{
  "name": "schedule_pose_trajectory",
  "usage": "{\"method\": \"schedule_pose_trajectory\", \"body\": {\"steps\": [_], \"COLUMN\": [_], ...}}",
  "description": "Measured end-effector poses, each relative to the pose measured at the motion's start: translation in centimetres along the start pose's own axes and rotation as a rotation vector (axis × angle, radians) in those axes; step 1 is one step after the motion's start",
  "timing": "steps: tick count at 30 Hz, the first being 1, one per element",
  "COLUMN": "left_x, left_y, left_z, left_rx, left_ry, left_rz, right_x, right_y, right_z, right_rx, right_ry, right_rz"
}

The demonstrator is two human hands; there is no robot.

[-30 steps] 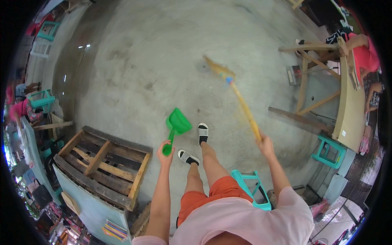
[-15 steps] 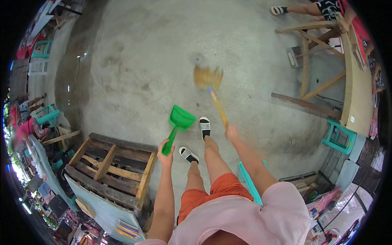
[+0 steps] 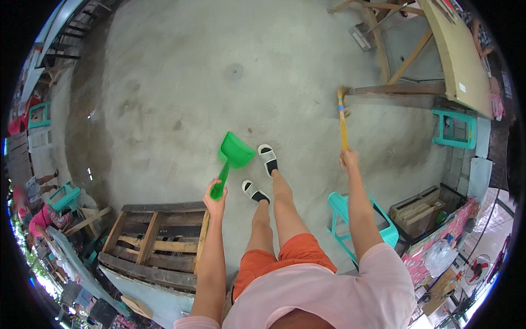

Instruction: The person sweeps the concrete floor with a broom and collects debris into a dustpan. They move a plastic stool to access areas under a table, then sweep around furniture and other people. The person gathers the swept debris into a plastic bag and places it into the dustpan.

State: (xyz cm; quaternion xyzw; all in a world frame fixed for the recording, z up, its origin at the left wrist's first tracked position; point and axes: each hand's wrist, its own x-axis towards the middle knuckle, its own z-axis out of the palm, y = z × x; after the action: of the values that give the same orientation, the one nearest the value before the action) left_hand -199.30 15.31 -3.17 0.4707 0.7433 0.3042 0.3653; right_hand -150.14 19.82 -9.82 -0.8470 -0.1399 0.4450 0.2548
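My left hand [image 3: 215, 197] is closed round the handle of a green dustpan [image 3: 237, 151], whose pan sits just ahead of my left foot, at or near the concrete floor. Out to the right, my right hand [image 3: 349, 159] grips the yellow handle of a broom [image 3: 343, 122]. The broom's straw head, seen narrow from its edge, is beside the end of a wooden beam [image 3: 397, 89]; whether they touch I cannot tell. Dark debris specks [image 3: 250, 130] lie on the floor beyond the dustpan.
A wooden pallet [image 3: 149, 238] lies left of my legs. A teal stool [image 3: 338, 205] stands by my right leg, another teal stool [image 3: 459, 129] farther right. A table on wooden legs [image 3: 460, 60] is at the far right. A person in pink [image 3: 39, 220] sits at the left edge.
The broom has swung right, from in front of my feet to the wooden beam, its head turning edge-on. My view has turned rightward. The dustpan stays in my left hand.
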Motion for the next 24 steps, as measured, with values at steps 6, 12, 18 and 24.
{"method": "schedule_pose_trajectory", "body": {"steps": [6,12,18,24], "left_x": [-0.7,-0.9,-1.5,-1.5], "left_y": [-2.2,-2.7,-4.1,-5.1], "left_z": [-0.9,-1.0,-2.6,-2.3], "left_rx": [0.042,-0.02,0.045,-0.034], "left_ry": [-0.065,-0.069,-0.013,-0.052], "left_rz": [0.048,0.075,0.087,0.107], "right_x": [-12.1,-25.3,-34.1,-21.9], "right_y": [5.6,13.4,11.2,7.6], "right_z": [17.9,15.9,3.9,13.3], "right_rx": [-0.744,-0.637,-0.518,-0.63], "right_ry": [-0.128,-0.307,-0.398,-0.226], "right_rz": [-0.14,-0.558,-0.393,-0.508]}}
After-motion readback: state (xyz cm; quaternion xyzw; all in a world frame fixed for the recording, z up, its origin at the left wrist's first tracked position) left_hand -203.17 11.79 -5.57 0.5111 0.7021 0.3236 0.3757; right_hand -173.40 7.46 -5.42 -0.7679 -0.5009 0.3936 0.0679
